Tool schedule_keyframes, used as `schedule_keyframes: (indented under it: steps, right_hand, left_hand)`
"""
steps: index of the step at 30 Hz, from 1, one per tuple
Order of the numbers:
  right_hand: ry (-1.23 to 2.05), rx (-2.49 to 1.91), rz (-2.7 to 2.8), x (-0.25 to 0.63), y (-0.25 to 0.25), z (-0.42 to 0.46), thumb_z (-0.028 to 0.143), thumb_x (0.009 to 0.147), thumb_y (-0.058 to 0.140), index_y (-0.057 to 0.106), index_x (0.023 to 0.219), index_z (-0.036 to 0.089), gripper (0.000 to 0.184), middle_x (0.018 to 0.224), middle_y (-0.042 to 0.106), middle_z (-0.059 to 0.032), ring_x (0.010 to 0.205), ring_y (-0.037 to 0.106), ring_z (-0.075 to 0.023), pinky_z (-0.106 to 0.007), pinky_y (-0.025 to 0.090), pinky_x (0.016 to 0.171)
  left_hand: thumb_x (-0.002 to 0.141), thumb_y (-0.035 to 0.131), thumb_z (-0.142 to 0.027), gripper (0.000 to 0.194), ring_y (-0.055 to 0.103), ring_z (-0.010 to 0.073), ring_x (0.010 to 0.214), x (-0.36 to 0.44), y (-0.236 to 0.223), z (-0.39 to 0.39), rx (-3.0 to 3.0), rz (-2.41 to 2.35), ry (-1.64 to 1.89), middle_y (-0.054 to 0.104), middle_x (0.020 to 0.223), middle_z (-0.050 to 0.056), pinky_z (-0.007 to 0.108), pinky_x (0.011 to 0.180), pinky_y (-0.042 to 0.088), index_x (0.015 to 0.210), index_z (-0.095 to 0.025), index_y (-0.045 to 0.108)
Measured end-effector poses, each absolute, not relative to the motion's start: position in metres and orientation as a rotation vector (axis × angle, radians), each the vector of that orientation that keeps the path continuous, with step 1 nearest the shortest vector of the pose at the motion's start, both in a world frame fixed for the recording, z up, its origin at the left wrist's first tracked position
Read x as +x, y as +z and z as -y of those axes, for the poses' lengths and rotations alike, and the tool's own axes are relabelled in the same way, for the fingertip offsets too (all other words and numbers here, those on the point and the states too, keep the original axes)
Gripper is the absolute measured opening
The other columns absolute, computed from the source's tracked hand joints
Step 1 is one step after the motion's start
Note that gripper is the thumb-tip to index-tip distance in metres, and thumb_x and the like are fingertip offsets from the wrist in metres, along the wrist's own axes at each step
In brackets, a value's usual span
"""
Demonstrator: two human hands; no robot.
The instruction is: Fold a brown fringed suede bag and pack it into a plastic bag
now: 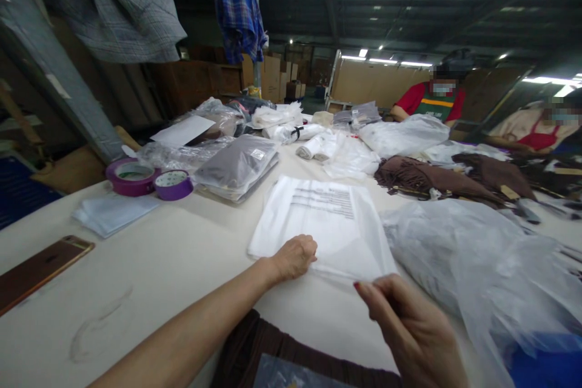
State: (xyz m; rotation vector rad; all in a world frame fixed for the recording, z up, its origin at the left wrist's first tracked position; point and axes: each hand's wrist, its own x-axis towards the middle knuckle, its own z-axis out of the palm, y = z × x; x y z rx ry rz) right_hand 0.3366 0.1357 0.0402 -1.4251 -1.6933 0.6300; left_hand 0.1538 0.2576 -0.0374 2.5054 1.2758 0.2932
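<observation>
A stack of clear plastic bags (318,212) with printed dark text lies flat on the table in front of me. My left hand (295,256) is closed over the near edge of the bags, its fingers curled inward. At their near right corner, my right hand (409,321) pinches the bag edge between thumb and fingers. Below both hands, a folded dark brown garment (291,345) lies at the table's front edge. On top of the garment is a clear plastic packet (295,373), partly cut off by the frame.
Two purple tape rolls (173,185), a packed grey garment (239,167) and a phone (45,273) lie to the left. Loose plastic (482,260) and brown garments (436,179) cover the right side. Two people stand across the table, one in a green apron (437,103).
</observation>
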Motion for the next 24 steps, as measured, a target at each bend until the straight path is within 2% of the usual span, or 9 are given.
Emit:
schedule_keyframes:
  steps: [1,3,5,6,10,14,18,20,24]
  right_hand:
    - [0.372,-1.456,1.812,0.333,0.032,-0.154,0.046,0.085,0.048,0.041,0.055,0.022,0.04,0.046,0.038,0.0058,0.041,0.035,-0.0087,-0.024,0.027,0.042]
    - [-0.11,-1.426,2.118,0.329,0.012,-0.184,0.04,0.083,0.054,0.052,0.066,0.02,0.026,0.063,0.054,0.0001,0.054,0.049,-0.013,-0.026,0.034,0.052]
    - [-0.371,-1.35,2.318,0.328,-0.006,-0.203,0.023,0.079,0.06,0.059,0.086,0.017,0.009,0.086,0.062,-0.0068,0.074,0.055,-0.0194,-0.03,0.036,0.063]
    - [-0.409,-1.33,2.367,0.328,-0.014,-0.209,0.015,0.076,0.06,0.06,0.087,0.018,0.01,0.088,0.063,-0.007,0.077,0.054,-0.0204,-0.031,0.035,0.066]
    - [-0.318,-1.373,2.373,0.329,-0.033,-0.219,0.006,0.076,0.053,0.054,0.058,0.019,0.022,0.063,0.056,-0.0024,0.063,0.047,-0.0166,-0.029,0.031,0.061]
    - [-0.152,-1.49,2.295,0.33,-0.036,-0.221,0.003,0.07,0.053,0.051,0.062,0.019,0.018,0.063,0.054,-0.0014,0.063,0.046,-0.0158,-0.026,0.031,0.058]
    - [0.09,-1.581,2.265,0.332,-0.03,-0.219,0.012,0.067,0.062,0.05,0.062,0.02,0.016,0.064,0.056,0.0008,0.062,0.05,-0.0144,-0.024,0.035,0.055]
    - [0.24,-1.609,2.247,0.335,-0.028,-0.218,0.02,0.069,0.065,0.049,0.059,0.02,0.018,0.06,0.057,0.0028,0.056,0.051,-0.0123,-0.022,0.036,0.051]
    - [0.474,-1.58,2.247,0.341,-0.024,-0.217,0.037,0.08,0.058,0.05,0.057,0.019,0.029,0.052,0.058,0.0049,0.049,0.053,-0.009,-0.018,0.038,0.043]
  left_hand:
    - [0.082,0.056,-0.014,0.005,0.055,0.0171,0.082,0.153,-0.035,-0.256,2.528,-1.263,0.293,0.058,0.083,0.004,0.032,0.075,0.044,0.077,-0.013,0.055]
    - [0.082,0.056,-0.011,0.006,0.054,0.0188,0.082,0.153,-0.031,-0.254,2.572,-1.235,0.287,0.058,0.083,0.006,0.031,0.074,0.043,0.076,-0.013,0.054]
    - [0.082,0.054,-0.01,0.006,0.054,0.02,0.081,0.152,-0.026,-0.252,2.611,-1.206,0.274,0.059,0.083,0.008,0.031,0.074,0.043,0.076,-0.013,0.054]
    - [0.082,0.054,-0.009,0.006,0.054,0.0203,0.081,0.152,-0.024,-0.251,2.626,-1.194,0.267,0.059,0.083,0.008,0.032,0.075,0.042,0.077,-0.013,0.054]
    - [0.082,0.058,-0.017,0.006,0.054,0.022,0.083,0.151,-0.017,-0.245,2.658,-1.175,0.258,0.06,0.087,0.009,0.033,0.075,0.042,0.083,-0.012,0.055]
    - [0.073,0.071,-0.035,0.038,0.054,0.025,0.093,0.153,-0.016,-0.24,2.658,-1.164,0.278,0.06,0.1,0.011,0.034,0.079,0.042,0.099,-0.012,0.056]
    - [0.08,0.064,-0.033,0.016,0.058,0.0189,0.085,0.155,-0.02,-0.245,2.606,-1.182,0.277,0.063,0.088,0.004,0.029,0.075,0.042,0.083,-0.018,0.063]
    - [0.083,0.06,-0.03,0.016,0.059,0.0153,0.076,0.154,-0.022,-0.248,2.574,-1.204,0.275,0.063,0.078,0.001,0.025,0.07,0.042,0.073,-0.018,0.063]
    - [0.082,0.06,-0.019,0.01,0.059,0.0169,0.074,0.149,-0.024,-0.246,2.567,-1.249,0.285,0.064,0.077,0.003,0.026,0.069,0.043,0.073,-0.015,0.063]
